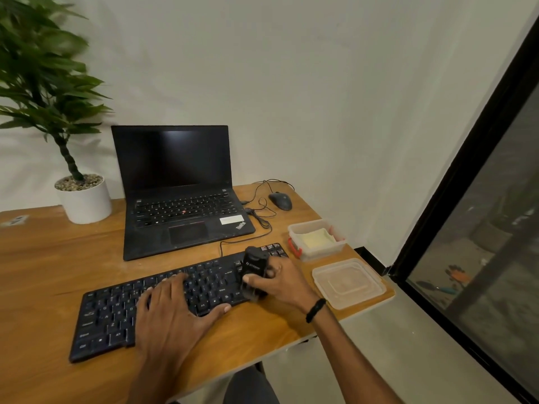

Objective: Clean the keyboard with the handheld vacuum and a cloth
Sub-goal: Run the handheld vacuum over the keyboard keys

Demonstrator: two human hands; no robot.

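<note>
A black wired keyboard (pixel 116 310) lies at a slant on the wooden desk (pixel 43 258). My left hand (pixel 172 310) rests flat on its middle keys, fingers spread, holding nothing. My right hand (pixel 280 282) is closed around a small black handheld vacuum (pixel 253 272) that stands on the keyboard's right part, near the numeric keys. A pale yellow cloth (pixel 316 239) lies folded inside an open clear container (pixel 303 252) to the right of the keyboard.
An open black laptop (pixel 180 199) stands behind the keyboard, with a wired mouse (pixel 280 200) and loose cables to its right. A potted plant (pixel 84 199) sits at the back left. The container's clear lid (pixel 348 282) lies near the desk's right edge.
</note>
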